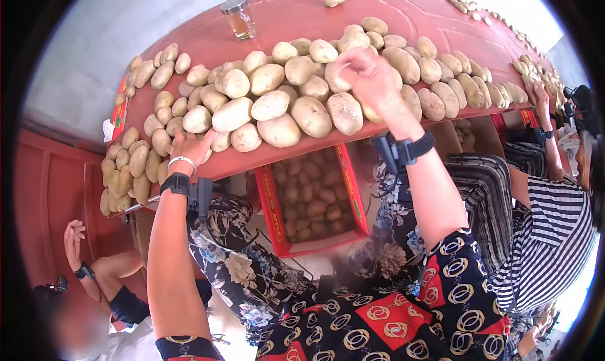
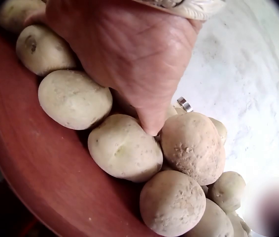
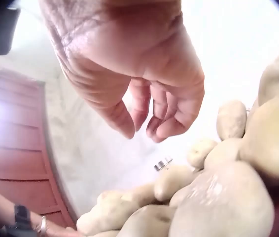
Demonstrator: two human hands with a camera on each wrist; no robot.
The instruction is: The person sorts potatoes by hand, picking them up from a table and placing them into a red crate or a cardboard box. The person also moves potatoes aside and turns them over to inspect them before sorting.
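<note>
Sorting potatoes [image 1: 280, 102] on red counter [image 1: 296, 14]. Left hand [image 1: 192, 148] presses pile edge, fingers relaxed; right hand [image 1: 368, 77] empty, loosely curled above pile. Next: pick one.

Glass jar [image 1: 240, 16] of amber liquid upright on the red board [image 1: 296, 14]; red cardboard box [image 1: 272, 209] underneath.

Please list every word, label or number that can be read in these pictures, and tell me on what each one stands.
"APPLE": on the red rim of the cardboard box of potatoes under the red board.
Print on the red label at the board's left end: too small to read.
Wrist views: no text.
</note>
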